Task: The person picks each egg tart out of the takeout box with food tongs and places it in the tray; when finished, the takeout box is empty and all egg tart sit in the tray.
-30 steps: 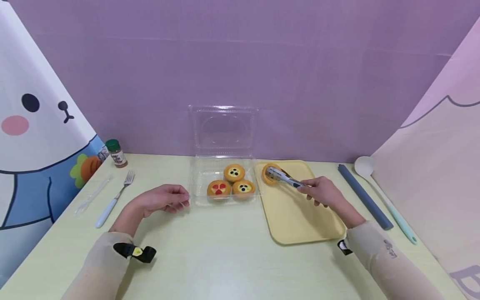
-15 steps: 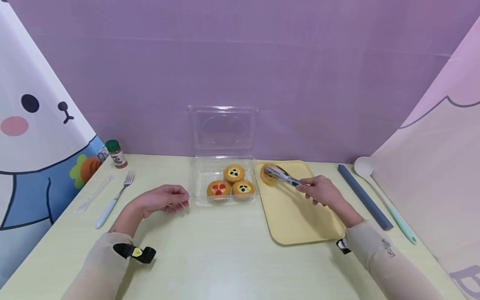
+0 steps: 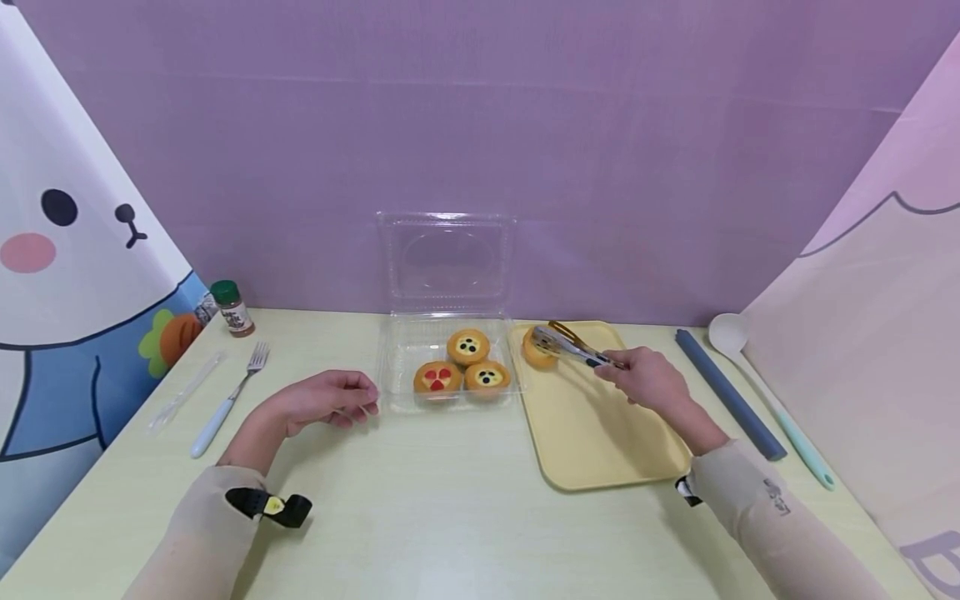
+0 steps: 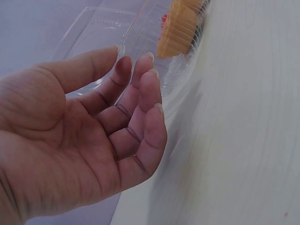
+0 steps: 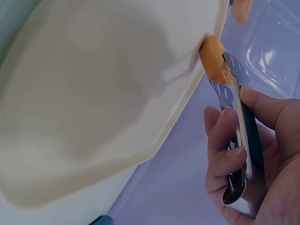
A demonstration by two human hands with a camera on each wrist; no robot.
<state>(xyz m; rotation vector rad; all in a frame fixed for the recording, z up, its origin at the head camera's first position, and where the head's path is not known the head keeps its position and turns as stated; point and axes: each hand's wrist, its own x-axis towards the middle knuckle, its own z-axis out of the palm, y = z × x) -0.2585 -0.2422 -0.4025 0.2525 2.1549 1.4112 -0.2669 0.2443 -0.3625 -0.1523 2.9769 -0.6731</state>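
My right hand (image 3: 647, 381) grips metal tongs (image 3: 573, 347) over the far left corner of the yellow tray (image 3: 600, 425). The tong tips clamp an orange tart (image 3: 537, 350); in the right wrist view the tart (image 5: 213, 60) sits between the tongs (image 5: 236, 108) at the tray rim (image 5: 187, 98). A clear clamshell box (image 3: 420, 333) with its lid up holds three tarts (image 3: 467, 367). My left hand (image 3: 330, 398) rests on the table just left of the box, fingers loosely curled and holding nothing; the left wrist view shows the hand (image 4: 108, 126) by the box wall (image 4: 140, 42).
A fork (image 3: 225, 400), a clear plastic utensil (image 3: 183, 392) and a green-capped spice jar (image 3: 232, 307) lie at the left. A grey bar (image 3: 731, 392) and a white spoon with mint handle (image 3: 772, 396) lie right of the tray. Panels close in both sides.
The tongs and the clamped tart have lifted slightly and shifted a little toward the far tray corner. My left hand has not moved.
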